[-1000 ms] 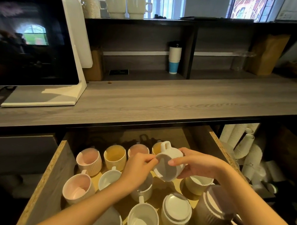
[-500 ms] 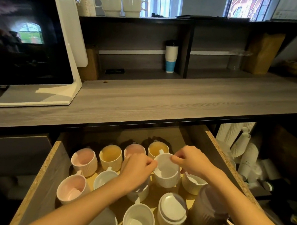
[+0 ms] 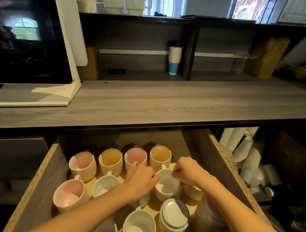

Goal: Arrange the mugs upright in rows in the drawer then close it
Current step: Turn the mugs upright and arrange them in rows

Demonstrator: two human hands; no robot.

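The drawer [image 3: 225,164] stands pulled out below the counter, holding several mugs. A white mug [image 3: 167,187] sits upright in the second row. My right hand [image 3: 188,172] pinches its far rim. My left hand [image 3: 141,179] is curled at its left rim. Behind it stands a back row of pink and yellow mugs, including a yellow mug [image 3: 160,155] and a pink mug [image 3: 135,157]. An upside-down white mug [image 3: 172,218] stands near the front, beside an upright white mug [image 3: 138,228]. A mug under my left hand is mostly hidden.
A grey upside-down container [image 3: 207,216] fills the drawer's front right corner. The wooden counter [image 3: 169,102] overhangs the drawer's back, with a white-framed screen [image 3: 28,37] on its left. Stacks of paper cups [image 3: 245,147] stand to the right of the drawer.
The white mug was tilted in the air between both hands; it has been turned upright and lowered into the second row. Both hands came down with it.
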